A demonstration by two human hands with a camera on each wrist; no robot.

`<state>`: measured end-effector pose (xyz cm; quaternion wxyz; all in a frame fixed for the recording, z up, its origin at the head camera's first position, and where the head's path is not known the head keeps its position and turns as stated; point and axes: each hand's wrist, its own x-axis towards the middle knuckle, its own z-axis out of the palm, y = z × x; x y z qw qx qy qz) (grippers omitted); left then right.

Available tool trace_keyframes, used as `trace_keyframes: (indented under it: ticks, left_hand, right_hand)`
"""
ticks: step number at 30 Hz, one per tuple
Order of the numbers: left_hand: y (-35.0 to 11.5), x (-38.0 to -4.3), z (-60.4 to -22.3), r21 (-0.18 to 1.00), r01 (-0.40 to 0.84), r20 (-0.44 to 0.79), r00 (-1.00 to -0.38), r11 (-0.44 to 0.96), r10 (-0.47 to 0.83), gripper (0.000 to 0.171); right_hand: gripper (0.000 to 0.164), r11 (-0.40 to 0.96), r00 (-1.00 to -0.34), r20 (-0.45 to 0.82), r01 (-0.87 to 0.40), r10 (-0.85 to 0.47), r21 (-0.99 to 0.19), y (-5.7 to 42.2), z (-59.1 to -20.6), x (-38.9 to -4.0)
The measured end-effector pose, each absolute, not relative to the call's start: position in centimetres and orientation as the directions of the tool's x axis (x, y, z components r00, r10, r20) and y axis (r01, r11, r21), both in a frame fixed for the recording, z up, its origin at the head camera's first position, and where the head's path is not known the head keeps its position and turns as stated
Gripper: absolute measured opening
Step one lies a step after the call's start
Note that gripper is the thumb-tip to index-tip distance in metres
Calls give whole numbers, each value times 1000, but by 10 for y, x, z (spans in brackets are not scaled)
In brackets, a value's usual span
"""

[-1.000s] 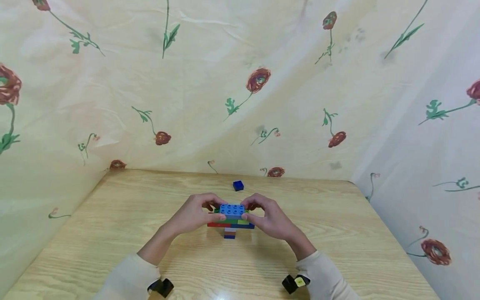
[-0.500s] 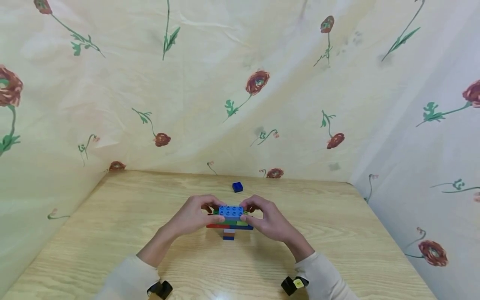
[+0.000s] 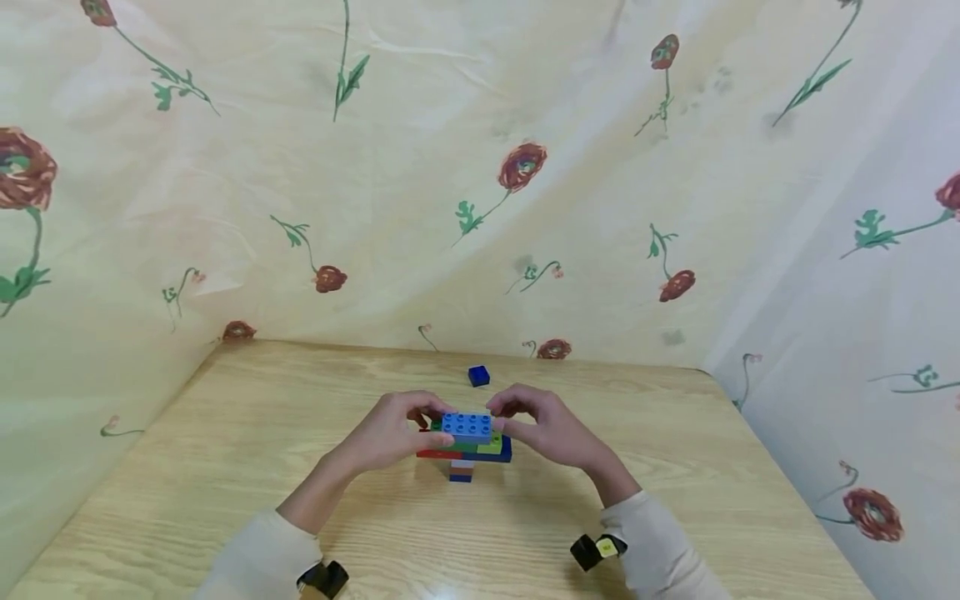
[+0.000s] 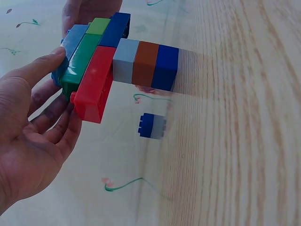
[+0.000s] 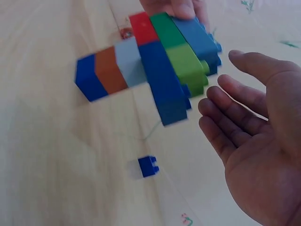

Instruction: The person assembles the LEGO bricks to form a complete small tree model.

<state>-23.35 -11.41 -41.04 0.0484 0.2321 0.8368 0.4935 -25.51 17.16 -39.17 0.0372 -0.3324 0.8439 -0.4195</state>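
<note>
A toy brick structure stands on the table: a column of a dark blue, a brown (image 4: 145, 61) and a pale grey brick (image 4: 125, 61) carries a wider layer of a red (image 4: 94, 89) and a dark blue brick (image 5: 162, 75). Above that lie a green (image 4: 82, 61) and a lime brick (image 5: 188, 66), topped by a light blue brick (image 3: 467, 427) with its studs up. My left hand (image 3: 386, 433) pinches the light blue brick's left end, thumb in front and fingers behind. Just off the right end, my right hand (image 3: 551, 429) holds nothing, its fingers loosely bent.
A small dark blue brick (image 3: 478, 377) lies behind the structure, near the far edge of the wooden table (image 3: 645, 500). Flower-patterned cloth (image 3: 390, 183) hangs behind and along the sides. Each wrist wears a black strapped device (image 3: 588, 552).
My right hand has let go of the light blue brick's right end and shifted slightly right. The left hand keeps its hold, and the structure stays in place.
</note>
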Motion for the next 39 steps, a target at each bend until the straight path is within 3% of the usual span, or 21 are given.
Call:
trace_keyframes:
  ticks: [15,27,39]
  left_hand:
    - [-116,-233,-410,835,353,156,-888,423,433,30]
    - [-114,-235,-411,839,361,164,-882,408,442,32]
    - [-116,-234,-409,840,361,166,-881,404,442,33]
  right_hand:
    - [25,499,-845,151,-438,-514,-748,173,-381,-325]
    - [32,537,-865,64,-365,-497,-760,169,-406,-380]
    - [41,545,-856,-49,-283,-515,-789,170,-435,-403]
